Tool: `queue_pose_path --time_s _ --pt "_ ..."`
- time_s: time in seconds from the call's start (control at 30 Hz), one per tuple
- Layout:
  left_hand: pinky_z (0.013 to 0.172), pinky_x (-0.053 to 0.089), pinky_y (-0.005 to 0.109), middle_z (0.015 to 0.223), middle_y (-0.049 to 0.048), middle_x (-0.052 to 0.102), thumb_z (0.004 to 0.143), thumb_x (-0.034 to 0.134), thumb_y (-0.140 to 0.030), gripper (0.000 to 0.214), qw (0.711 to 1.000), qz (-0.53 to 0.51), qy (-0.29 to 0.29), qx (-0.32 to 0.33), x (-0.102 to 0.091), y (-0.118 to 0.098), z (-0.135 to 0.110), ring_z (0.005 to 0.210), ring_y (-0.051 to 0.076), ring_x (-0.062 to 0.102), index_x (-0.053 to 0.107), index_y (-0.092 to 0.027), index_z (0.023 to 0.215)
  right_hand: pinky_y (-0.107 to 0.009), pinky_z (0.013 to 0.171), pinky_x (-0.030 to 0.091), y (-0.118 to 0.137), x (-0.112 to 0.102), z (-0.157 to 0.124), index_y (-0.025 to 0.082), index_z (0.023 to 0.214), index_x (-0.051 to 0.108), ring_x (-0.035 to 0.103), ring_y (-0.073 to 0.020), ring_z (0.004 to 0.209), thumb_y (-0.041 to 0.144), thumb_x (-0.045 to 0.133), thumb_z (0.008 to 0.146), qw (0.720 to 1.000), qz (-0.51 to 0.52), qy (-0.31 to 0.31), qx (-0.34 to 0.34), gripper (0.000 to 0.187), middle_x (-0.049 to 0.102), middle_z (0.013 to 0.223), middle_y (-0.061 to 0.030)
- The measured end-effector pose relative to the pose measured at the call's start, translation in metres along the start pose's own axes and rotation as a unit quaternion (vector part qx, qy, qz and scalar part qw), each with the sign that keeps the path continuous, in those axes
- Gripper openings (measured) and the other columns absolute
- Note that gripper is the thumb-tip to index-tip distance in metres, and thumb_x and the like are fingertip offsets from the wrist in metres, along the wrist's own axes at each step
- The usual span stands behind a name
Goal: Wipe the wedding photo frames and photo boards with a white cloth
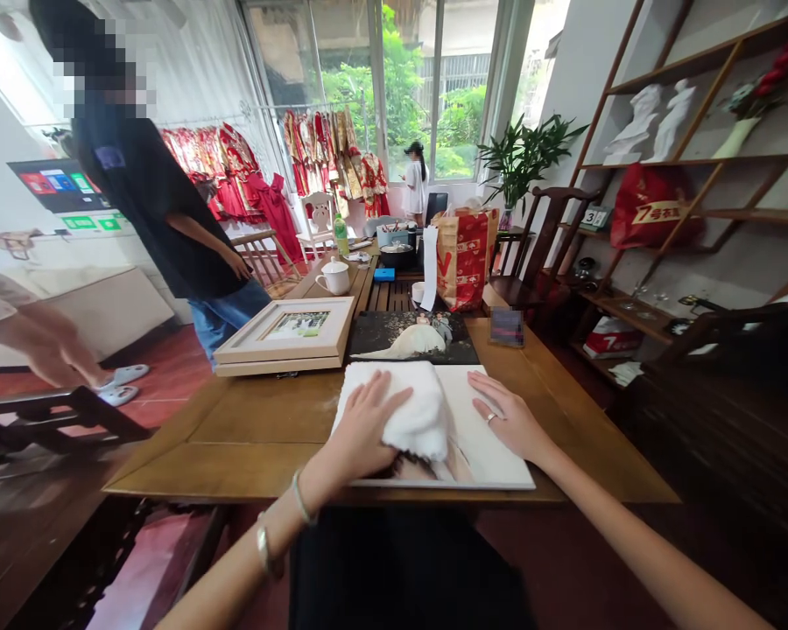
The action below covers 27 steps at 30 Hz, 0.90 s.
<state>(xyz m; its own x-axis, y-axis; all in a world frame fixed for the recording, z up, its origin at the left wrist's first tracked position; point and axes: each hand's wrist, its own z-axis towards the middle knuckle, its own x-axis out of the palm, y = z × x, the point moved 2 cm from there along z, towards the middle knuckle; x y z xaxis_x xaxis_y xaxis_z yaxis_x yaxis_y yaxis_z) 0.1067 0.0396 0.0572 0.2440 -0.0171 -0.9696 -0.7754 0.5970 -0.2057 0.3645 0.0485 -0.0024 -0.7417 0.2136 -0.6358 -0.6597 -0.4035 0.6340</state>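
Brown table (236, 429) on my feed: left hand (366, 420) spread wide on the cloth (425, 407), right hand (510, 422) flat on the print (496, 468) beside it, frame (328, 334) just beyond.

Cloth (426, 407) on photo panel (499, 455) — frames (282, 356) left; paper bag (467, 262) behind.

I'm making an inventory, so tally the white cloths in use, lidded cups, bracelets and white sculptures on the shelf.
White cloth under the left hand: 1
Lidded cup: 1
Bracelets: 2
White sculptures: 2
Total: 6
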Motion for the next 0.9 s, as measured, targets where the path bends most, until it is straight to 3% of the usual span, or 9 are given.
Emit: queue_pose_path --time_s 0.13,0.27,0.37,0.53,0.63,0.73,0.9 --pt "0.106 0.018 0.055 0.146 0.0134 0.025 0.064 0.06 -0.015 0.074 0.999 0.026 0.004 -0.021 0.001 0.024 0.038 0.136 0.042 0.013 0.043 -0.027 0.135 -0.049 0.108 0.035 0.001 0.001 -0.001 0.021 0.122 0.059 0.047 -0.0261 0.126 0.032 0.048 0.087 1.0 0.009 -0.007 0.004 0.039 0.055 0.132 -0.0102" --pt "0.106 0.023 0.052 0.142 0.0126 0.03 0.066 0.052 -0.006 0.075 0.999 0.03 0.023 -0.008 -0.004 0.027 0.039 0.136 0.037 0.018 0.04 -0.027 0.137 -0.049 0.109 0.034 0.001 0.002 0.0 0.021 0.123 0.059 0.046 -0.026 0.127 0.032 0.049 0.087 1.0 0.011 -0.003 0.01 0.039 0.055 0.133 -0.0098" --pt "0.108 0.021 0.051 0.147 0.0116 0.024 0.062 0.049 -0.002 0.082 0.999 0.015 0.051 -0.005 -0.009 0.01 0.012 0.138 0.037 0.012 0.038 -0.03 0.138 -0.048 0.109 0.034 0.0 0.001 0.0 0.02 0.123 0.059 0.046 -0.0258 0.128 0.031 0.048 0.087 1.0 0.008 0.002 0.014 0.039 0.054 0.133 -0.0106" --pt "0.108 0.016 0.056 0.154 0.0063 0.004 0.048 0.049 0.0 0.103 0.99 -0.004 0.135 -0.027 -0.008 -0.038 -0.054 0.138 0.038 -0.003 0.028 -0.038 0.141 -0.05 0.108 0.034 0.0 0.002 0.0 0.018 0.122 0.059 0.047 -0.026 0.126 0.029 0.047 0.087 1.0 -0.004 -0.003 0.009 0.039 0.055 0.133 -0.0111" --pt "0.106 0.014 0.061 0.155 0.0059 -0.002 0.045 0.051 -0.001 0.107 0.986 0.0 0.161 -0.04 -0.003 -0.058 -0.074 0.136 0.042 -0.008 0.026 -0.038 0.142 -0.05 0.108 0.035 0.0 0.003 0.0 0.02 0.122 0.06 0.048 -0.0259 0.125 0.028 0.047 0.086 1.0 -0.002 -0.009 0.004 0.038 0.055 0.132 -0.0105" --pt "0.107 0.012 0.06 0.155 0.0067 -0.002 0.049 0.053 -0.004 0.102 0.989 0.001 0.138 -0.048 -0.001 -0.059 -0.063 0.136 0.042 -0.007 0.027 -0.035 0.142 -0.05 0.108 0.035 0.0 0.003 -0.001 0.022 0.122 0.059 0.048 -0.0256 0.126 0.029 0.048 0.086 1.0 0.004 -0.014 0.002 0.038 0.056 0.132 -0.009" --pt "0.107 0.015 0.057 0.154 0.0114 0.006 0.061 0.062 -0.013 0.088 0.996 0.027 0.066 -0.049 0.003 -0.036 -0.005 0.136 0.044 0.001 0.03 -0.031 0.142 -0.05 0.108 0.034 0.0 0.003 -0.001 0.021 0.122 0.059 0.047 -0.0262 0.126 0.032 0.048 0.087 1.0 0.002 -0.008 -0.003 0.039 0.055 0.132 -0.0105"
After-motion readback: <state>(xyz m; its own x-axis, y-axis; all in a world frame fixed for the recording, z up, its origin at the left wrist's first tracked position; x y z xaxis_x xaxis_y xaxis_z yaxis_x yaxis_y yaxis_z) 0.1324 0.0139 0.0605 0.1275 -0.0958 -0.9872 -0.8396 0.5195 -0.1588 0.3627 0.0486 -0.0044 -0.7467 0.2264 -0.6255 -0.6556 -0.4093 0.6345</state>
